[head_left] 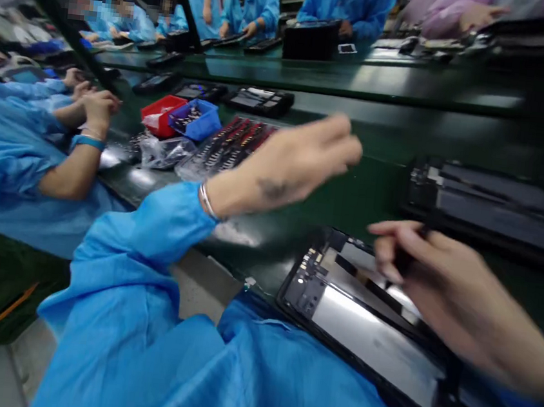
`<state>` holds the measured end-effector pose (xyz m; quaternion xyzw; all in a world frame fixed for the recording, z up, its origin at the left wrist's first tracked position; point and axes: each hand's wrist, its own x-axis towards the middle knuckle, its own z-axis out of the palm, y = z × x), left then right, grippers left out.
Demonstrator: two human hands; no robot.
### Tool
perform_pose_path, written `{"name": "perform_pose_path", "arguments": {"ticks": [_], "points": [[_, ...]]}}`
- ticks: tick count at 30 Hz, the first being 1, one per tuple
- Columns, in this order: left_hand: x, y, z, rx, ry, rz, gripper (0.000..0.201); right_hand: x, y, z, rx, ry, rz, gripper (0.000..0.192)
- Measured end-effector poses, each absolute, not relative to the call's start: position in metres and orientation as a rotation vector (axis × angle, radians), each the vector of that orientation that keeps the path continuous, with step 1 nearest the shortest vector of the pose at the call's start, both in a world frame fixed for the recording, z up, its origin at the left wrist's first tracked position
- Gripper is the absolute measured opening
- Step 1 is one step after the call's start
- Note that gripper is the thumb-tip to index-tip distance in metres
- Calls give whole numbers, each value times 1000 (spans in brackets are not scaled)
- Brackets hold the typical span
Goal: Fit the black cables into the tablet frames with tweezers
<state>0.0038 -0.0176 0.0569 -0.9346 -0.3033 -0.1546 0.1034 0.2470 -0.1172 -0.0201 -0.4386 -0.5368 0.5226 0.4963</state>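
My left hand (301,158) is raised over the bench, a little blurred, its fingers bent together. Whatever it may hold is hidden. My right hand (438,286) is closed around a small dark object (405,259), too blurred to name, above an opened tablet (374,344). That tablet lies tilted at the bench's front edge, showing silver battery cells, a dark circuit board and black flat cables. Behind my right hand rests a second opened tablet (491,200) with dark grey cells.
Left of my left hand are a tray of circuit boards (232,144), a blue bin (196,120) of small parts, a red bin (161,116) and plastic bags (165,152). More tablets (259,100) lie along the green bench (351,192). A co-worker's hands (97,111) are at left.
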Motion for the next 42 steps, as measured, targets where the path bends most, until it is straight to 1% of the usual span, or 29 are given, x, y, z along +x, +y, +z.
{"name": "perform_pose_path", "arguments": {"ticks": [1, 3, 4, 6, 9, 11, 13, 15, 17, 20, 23, 27, 31, 33, 35, 38, 42], "points": [[20, -34, 48, -2804, -726, -381, 47, 243, -116, -23, -1038, -1183, 1421, 29], [40, -55, 27, -2828, -278, -328, 48, 238, -115, -27, -984, -964, 1570, 31], [45, -59, 17, -2760, -67, -380, 43, 238, -115, -29, -963, -899, 1565, 32], [51, -58, 1, -2524, 207, -609, 31, 240, -117, -31, -964, -838, 1514, 29], [56, -47, -11, -2299, 336, -845, 15, 245, -121, -33, -1009, -845, 1483, 25], [58, -43, -13, -2300, 369, -877, 11, 247, -121, -34, -1043, -863, 1462, 24], [59, -42, -13, -2354, 394, -901, 11, 247, -119, -34, -1079, -915, 1372, 25], [59, -41, -12, -2443, 304, -971, 13, 247, -117, -33, -1143, -1012, 1217, 26], [58, -39, -11, -2510, 57, -1004, 17, 246, -115, -31, -1218, -1129, 1051, 26], [58, -37, -7, -2486, -241, -906, 21, 247, -116, -29, -1284, -1298, 840, 18], [59, -39, -3, -2475, -321, -799, 21, 248, -118, -30, -1275, -1475, 614, 12], [59, -48, -1, -2512, -377, -724, 21, 251, -119, -34, -1260, -1644, 421, 14], [56, -46, -1, -2596, -347, -720, 24, 252, -120, -34, -1270, -1679, 420, 14], [49, -33, -2, -2634, -455, -717, 23, 252, -120, -32, -1306, -1664, 455, 14], [36, -13, -4, -2656, -665, -672, 22, 252, -120, -31, -1372, -1602, 508, 16], [5, 23, -6, -2674, -950, -483, 21, 255, -118, -32, -1437, -1486, 611, 23], [-32, 52, -7, -2721, -1062, -127, 27, 260, -115, -41, -1455, -1386, 768, 34]]}}
